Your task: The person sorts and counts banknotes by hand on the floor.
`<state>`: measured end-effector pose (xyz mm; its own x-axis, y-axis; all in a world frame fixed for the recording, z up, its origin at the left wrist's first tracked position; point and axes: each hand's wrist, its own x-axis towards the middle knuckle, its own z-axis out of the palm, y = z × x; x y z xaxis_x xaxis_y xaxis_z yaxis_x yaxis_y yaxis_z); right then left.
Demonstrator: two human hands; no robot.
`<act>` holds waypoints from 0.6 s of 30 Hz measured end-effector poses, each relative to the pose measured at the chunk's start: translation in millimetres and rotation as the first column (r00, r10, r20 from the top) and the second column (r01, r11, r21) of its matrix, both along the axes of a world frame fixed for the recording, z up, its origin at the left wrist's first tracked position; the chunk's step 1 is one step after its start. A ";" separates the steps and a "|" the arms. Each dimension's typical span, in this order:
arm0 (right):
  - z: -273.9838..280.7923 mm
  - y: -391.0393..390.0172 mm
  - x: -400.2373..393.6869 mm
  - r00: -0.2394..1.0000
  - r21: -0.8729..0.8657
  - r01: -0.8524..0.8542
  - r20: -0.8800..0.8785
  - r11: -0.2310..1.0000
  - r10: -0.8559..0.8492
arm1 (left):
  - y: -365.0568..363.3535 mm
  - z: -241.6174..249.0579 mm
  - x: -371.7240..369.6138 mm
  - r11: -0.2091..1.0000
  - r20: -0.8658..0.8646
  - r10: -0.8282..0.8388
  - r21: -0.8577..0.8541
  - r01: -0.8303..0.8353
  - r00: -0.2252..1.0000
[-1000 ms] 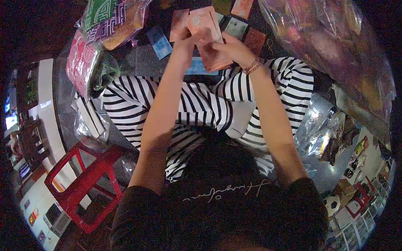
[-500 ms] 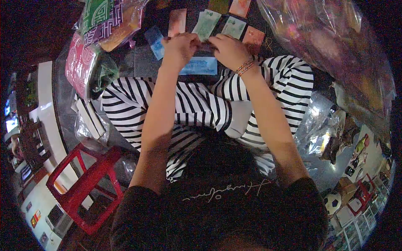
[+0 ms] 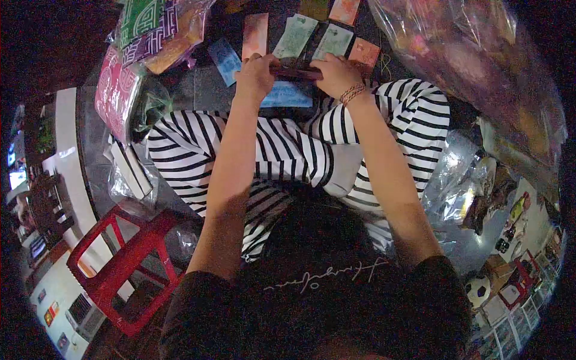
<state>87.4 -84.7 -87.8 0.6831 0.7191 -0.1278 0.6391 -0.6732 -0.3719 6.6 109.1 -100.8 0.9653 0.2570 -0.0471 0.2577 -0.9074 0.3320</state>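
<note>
My left hand (image 3: 256, 78) is closed on the left end of a thin dark-reddish strip of paper (image 3: 296, 73), seen nearly edge-on. The strip's other end is gripped by my right hand (image 3: 337, 75), which has a braided bracelet at the wrist. Printed notes like banknotes lie around them on the dark floor. Beyond the hands are two green notes (image 3: 295, 36) (image 3: 333, 42), with a pinkish-red note (image 3: 255, 36) to their left. One blue note (image 3: 225, 61) is left of my left hand; another blue note (image 3: 286, 95) lies below the strip. An orange-red note (image 3: 363, 55) is partly behind my right hand.
My crossed legs in striped trousers (image 3: 414, 114) border the notes. Plastic-wrapped printed packs (image 3: 120, 90) stand at left, a large clear plastic bag (image 3: 480, 78) at right. A red plastic stool (image 3: 129, 264) is at lower left, a football (image 3: 478, 290) at lower right.
My hands have moved apart and slightly down, and the dark-reddish strip now shows stretched between them. More of the right green note is uncovered.
</note>
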 end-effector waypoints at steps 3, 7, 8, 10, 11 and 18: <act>-2.9 -2.2 5.8 0.986 -0.002 0.045 -0.162 0.999 -0.045 | 6.1 -6.4 2.7 0.999 0.029 -0.020 -0.048 0.021 0.999; -12.8 -6.2 9.8 0.987 0.101 0.034 -0.161 0.994 -0.017 | 10.4 -17.0 2.4 0.996 0.108 -0.048 -0.073 0.056 0.993; -4.1 -7.9 8.8 0.984 0.074 0.045 -0.178 0.996 -0.031 | 11.6 -16.7 2.8 0.996 0.108 -0.045 -0.073 0.053 0.993; 0.0 -10.1 10.1 0.980 0.045 0.053 -0.194 0.998 -0.043 | 13.5 -16.5 4.6 0.998 0.042 -0.019 -0.067 0.022 0.999; -1.2 -11.5 12.4 0.971 0.091 0.063 -0.236 0.994 -0.040 | 14.9 -19.0 5.7 0.997 0.043 -0.017 -0.068 0.020 0.999; -6.2 -6.7 16.6 0.958 0.102 0.004 -0.286 0.995 0.025 | 12.1 -16.9 10.4 0.988 0.031 -0.108 -0.108 0.110 0.994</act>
<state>104.0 -91.3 -93.9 0.6206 0.7454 -0.2435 0.5026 -0.6165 -0.6061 17.0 121.2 -117.7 0.9884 0.1448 -0.0448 0.1498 -0.8876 0.4355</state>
